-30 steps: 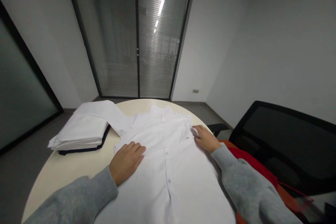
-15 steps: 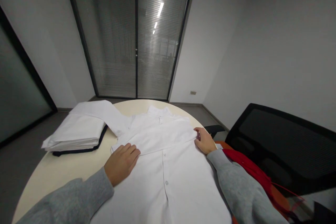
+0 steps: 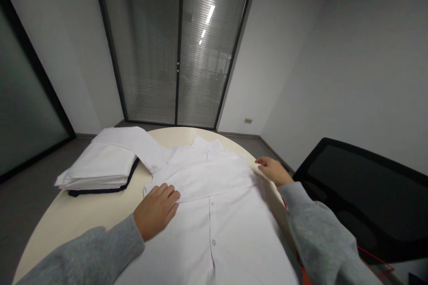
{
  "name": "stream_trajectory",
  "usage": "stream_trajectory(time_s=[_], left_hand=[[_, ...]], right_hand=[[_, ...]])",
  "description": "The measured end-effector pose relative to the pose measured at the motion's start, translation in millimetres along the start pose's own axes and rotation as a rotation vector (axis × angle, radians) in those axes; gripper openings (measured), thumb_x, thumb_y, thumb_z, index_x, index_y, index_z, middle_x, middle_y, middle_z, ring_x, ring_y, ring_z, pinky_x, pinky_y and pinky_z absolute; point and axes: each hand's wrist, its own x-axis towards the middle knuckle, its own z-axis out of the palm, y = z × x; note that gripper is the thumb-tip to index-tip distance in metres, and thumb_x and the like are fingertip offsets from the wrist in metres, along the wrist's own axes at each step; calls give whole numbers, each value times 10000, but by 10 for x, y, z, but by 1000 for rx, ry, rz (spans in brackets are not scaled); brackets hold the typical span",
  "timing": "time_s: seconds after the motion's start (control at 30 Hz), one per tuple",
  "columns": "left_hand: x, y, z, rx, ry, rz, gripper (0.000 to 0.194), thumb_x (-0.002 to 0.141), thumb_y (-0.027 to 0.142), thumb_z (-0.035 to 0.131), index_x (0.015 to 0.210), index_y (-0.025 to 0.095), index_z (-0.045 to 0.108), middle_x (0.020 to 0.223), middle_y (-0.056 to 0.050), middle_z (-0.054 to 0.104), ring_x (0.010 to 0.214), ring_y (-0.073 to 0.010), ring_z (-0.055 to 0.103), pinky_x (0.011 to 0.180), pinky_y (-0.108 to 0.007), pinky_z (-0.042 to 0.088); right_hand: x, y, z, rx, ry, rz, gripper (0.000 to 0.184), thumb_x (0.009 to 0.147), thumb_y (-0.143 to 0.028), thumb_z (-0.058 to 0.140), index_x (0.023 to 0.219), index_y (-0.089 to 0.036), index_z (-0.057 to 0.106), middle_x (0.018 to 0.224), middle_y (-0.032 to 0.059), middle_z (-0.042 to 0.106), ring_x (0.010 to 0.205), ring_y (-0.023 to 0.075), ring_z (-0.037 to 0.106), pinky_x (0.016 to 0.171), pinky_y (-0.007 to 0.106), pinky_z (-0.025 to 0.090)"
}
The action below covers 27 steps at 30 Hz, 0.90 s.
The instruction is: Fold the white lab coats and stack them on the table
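A white buttoned shirt (image 3: 214, 213) lies spread face up on a round cream table (image 3: 83, 213), its collar at the far side. A sleeve is folded across the chest. My left hand (image 3: 155, 209) lies flat with fingers spread on the shirt's left side, pressing the folded sleeve's edge. My right hand (image 3: 272, 170) rests at the shirt's right shoulder near the table's rim, fingers loosely stretched and holding nothing that I can see. Both arms wear grey sleeves.
A stack of folded white garments (image 3: 100, 169) on a dark one sits at the table's left. A black mesh chair (image 3: 361, 196) stands to the right, with red fabric (image 3: 371, 256) low beside it. Glass doors with blinds (image 3: 177, 53) lie behind.
My right hand has slid outward from the shirt's right side to its shoulder edge and opened. The left hand has stayed on the folded sleeve. The view shifted slightly.
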Motion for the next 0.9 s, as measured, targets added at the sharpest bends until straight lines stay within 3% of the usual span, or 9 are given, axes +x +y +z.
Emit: stream_trajectory(time_s=[0.1,0.2,0.37,0.5,0.6,0.73,0.83,0.9], left_hand=[[9,27,-47,1,-15,1,195,1029,258,471,1046,205,657,1051,-85,643,977,-261,557,891,-434,443],[6,46,-74,-3,-34,-11,187,1028,267,478,1054,211,655,1060,-84,646,987,-266,558,887,-439,451],[8,61,-82,-2,-52,-35,143,1014,262,513,1062,226,643,1075,-79,648,1006,-267,558,894,-436,456],[21,62,-83,-21,-50,-41,129,997,250,541,1078,233,641,1093,-76,648,1030,-271,568,940,-453,457],[10,66,-90,-41,-53,-24,181,995,279,562,1153,240,642,1124,-81,654,1048,-277,579,938,-458,473],[-39,45,-32,-80,-22,29,366,997,374,595,1342,255,596,1301,-96,656,1182,-289,582,1027,-476,464],[-83,-3,74,-66,4,34,509,998,467,592,1468,280,531,1505,-92,574,1362,-298,518,1180,-520,361],[-107,-40,144,-32,11,32,586,1005,534,561,1533,294,476,1604,-81,487,1464,-299,437,1250,-547,260]], right_hand=[[385,-179,79,0,51,104,397,994,-389,466,1275,-238,701,1216,120,738,1069,268,701,877,355,517],[664,-351,318,-4,33,189,385,1006,-443,528,1233,-192,711,1146,173,736,999,292,717,844,417,547],[934,-422,554,12,29,142,298,1017,-431,634,1156,-171,679,1114,64,709,957,196,695,866,399,586],[1058,-453,566,-29,88,65,195,1044,-274,568,1156,-157,676,1110,79,712,1013,202,688,906,374,554],[1064,-531,549,-79,106,10,228,1002,-160,521,1123,-165,714,1134,143,709,1077,246,674,921,376,520],[929,-763,475,-139,203,-16,380,1010,-260,480,1321,-129,653,1432,269,550,1301,399,537,1036,561,441],[646,-1040,499,-165,270,-132,512,1032,-387,455,1486,-163,531,1614,212,398,1474,404,351,1203,598,251],[390,-1205,609,-180,254,-269,592,1042,-510,417,1553,-216,462,1651,153,377,1524,401,278,1245,624,134]])
